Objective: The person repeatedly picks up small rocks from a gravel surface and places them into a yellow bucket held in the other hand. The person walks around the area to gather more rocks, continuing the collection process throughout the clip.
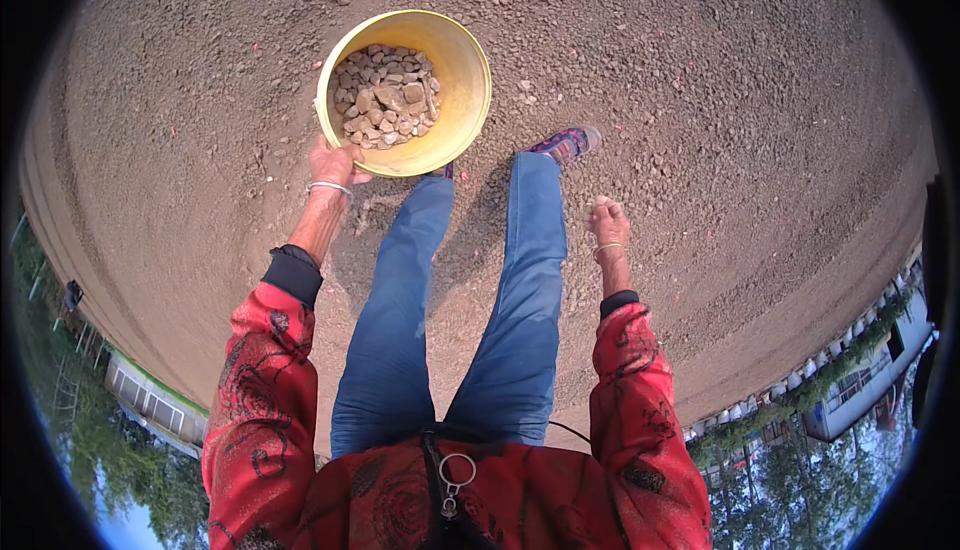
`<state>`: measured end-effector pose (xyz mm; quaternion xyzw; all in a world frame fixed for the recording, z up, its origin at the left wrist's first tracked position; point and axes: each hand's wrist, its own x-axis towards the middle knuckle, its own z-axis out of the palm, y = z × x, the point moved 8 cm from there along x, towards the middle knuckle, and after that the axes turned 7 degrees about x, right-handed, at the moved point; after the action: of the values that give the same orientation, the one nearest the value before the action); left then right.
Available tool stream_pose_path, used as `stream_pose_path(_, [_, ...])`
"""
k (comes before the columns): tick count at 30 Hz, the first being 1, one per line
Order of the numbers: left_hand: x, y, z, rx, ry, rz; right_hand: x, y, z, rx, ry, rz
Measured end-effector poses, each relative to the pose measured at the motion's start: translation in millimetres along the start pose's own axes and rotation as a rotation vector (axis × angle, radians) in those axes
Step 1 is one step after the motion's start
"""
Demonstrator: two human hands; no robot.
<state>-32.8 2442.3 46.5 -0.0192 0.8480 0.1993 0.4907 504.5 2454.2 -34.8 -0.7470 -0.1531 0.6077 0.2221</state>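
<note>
My left hand [335,163] grips the near left rim of a yellow plastic bucket [461,111], with a pale bangle at the wrist. Stones [386,99] of mixed sizes cover the bucket's bottom, and the bucket hides most of my left shoe. My right hand [608,221] hangs over the soil to the right of my legs, fingers curled. A small pale thing, perhaps a stone, seems to show at its fingertips, but this is too small to tell.
Brown soil [720,137] strewn with small stones and red bits surrounds my feet. My right shoe [568,145] stands right of the bucket. Far off lie a low building [150,400] at left, a row of white objects [795,379] at right, and trees. A dark figure, perhaps a person [73,295], is at far left.
</note>
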Motion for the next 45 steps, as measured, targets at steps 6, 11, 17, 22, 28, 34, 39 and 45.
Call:
stream_pose_path(6, [35.0, 28.9, 60.8, -0.037, -0.060, 0.025, 143.7, 18.3, 89.0, -0.088, -0.050, -0.024])
stream_pose_path(11, [37.4, 36.6, 88.2, 0.052, -0.011, 0.038, 224.5, 18.1, 115.9, -0.633, 0.113, -0.343])
stream_pose_path(17, [29.8, 50.5, 104.1, 0.187, 0.023, 0.055, 256.0, 13.1, 139.2, -0.982, 0.123, -0.409])
stream_pose_path(22, [23.4, 65.8, 128.2, 0.216, -0.078, 0.047, 255.1, 2.0, 143.1, -0.979, 0.071, -0.422])
stream_pose_path(28, [14.5, 81.7, 146.6, 0.222, -0.138, 0.003, 253.9, -4.6, 147.3, -1.014, 0.072, -0.404])
stream_pose_path(34, [14.7, 88.5, 159.8, 0.296, -0.173, -0.032, 254.5, 7.2, 140.1, -0.970, 0.100, -0.388])
stream_pose_path(39, [14.0, 95.1, 170.1, 0.328, -0.149, -0.055, 236.1, -22.0, 116.6, -0.514, 0.193, -0.372])
stream_pose_path(45, [5.9, 104.0, 179.8, 0.355, -0.067, -0.111, 146.1, -141.5, 150.7, 0.060, -0.181, -0.450])
